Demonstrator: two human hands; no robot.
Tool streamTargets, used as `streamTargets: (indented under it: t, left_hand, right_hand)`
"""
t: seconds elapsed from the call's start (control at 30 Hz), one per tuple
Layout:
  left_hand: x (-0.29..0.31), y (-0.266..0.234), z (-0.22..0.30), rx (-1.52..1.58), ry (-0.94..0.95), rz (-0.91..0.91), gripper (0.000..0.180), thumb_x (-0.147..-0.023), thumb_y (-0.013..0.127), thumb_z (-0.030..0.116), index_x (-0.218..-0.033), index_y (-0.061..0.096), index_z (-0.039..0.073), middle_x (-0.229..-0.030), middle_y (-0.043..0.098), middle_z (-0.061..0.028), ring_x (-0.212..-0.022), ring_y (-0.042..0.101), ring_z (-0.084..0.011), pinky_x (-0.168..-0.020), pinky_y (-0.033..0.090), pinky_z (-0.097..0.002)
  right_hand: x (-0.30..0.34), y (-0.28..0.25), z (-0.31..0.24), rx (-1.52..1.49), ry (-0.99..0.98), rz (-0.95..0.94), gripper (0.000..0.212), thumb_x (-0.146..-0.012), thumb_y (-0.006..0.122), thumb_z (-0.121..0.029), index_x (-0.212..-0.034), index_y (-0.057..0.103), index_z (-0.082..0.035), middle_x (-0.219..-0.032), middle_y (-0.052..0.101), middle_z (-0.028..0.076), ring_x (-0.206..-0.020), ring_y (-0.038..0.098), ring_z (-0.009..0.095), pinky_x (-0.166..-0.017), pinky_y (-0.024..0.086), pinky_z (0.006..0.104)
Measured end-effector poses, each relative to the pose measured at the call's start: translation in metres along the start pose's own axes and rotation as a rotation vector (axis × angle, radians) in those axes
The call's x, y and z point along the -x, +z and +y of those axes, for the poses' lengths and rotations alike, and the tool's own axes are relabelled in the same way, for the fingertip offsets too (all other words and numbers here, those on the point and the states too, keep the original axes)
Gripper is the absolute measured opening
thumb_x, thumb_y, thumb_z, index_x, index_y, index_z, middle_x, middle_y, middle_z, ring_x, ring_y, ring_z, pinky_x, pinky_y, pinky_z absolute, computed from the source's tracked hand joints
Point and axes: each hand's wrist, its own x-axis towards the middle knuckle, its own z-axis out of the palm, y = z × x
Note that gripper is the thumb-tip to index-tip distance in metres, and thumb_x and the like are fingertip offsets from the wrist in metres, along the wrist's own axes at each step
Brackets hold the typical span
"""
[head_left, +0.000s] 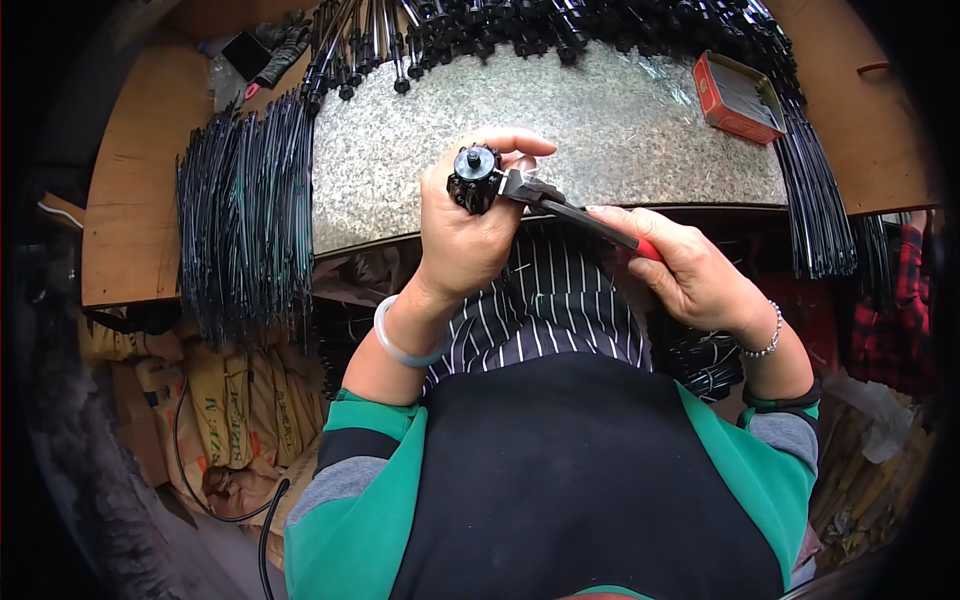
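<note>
My left hand (458,235) is wrapped round a black cylindrical part (474,180), held upright, with a round grey end, a small stud in its middle and black pieces round its side. One of its fingers stretches out past the part. My right hand (690,265) grips red-handled pliers (575,214). Their dark jaws reach left to the side of the cylindrical part, close to my left fingers. Whether the jaws are closed on a small piece there, I cannot make out. The lower end of the cylindrical part is hidden in my left hand.
On the speckled grey tabletop (400,150) stands a red box (738,97) of thin grey pieces. Thin black rods (245,215) hang over the left edge, others (815,190) at the right. Black-ended metal shafts (400,70) line the back. Sacks (235,405) stand low at left.
</note>
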Motion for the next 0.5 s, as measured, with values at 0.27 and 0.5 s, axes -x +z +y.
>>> streamTargets:
  t: [0.27,0.5]
  left_hand:
    - [-0.005,0.008,-0.001,-0.091,0.125,-0.074,0.021,-0.079,0.051,-0.006,-0.097,0.062,-0.001,-0.07,0.055,0.0035,-0.062,0.048,-0.0017,-0.059,0.039,-0.0162]
    - [-0.018,-0.013,0.016,0.188,0.018,-0.176,0.041,-0.087,0.05,0.009,-0.124,0.043,-0.008,-0.059,0.042,0.0049,-0.046,0.035,-0.0018,-0.045,0.031,-0.0191]
  right_hand:
    - [0.006,-0.043,-0.016,0.466,0.111,0.03,0.027,-0.083,0.06,-0.028,-0.087,0.053,-0.001,-0.066,0.054,0.015,-0.062,0.056,0.035,-0.056,0.044,0.0376]
    - [-0.006,-0.046,0.006,0.661,0.074,0.165,0.032,-0.08,0.063,-0.028,-0.095,0.051,-0.002,-0.086,0.055,0.015,-0.076,0.057,0.033,-0.063,0.045,0.0366]
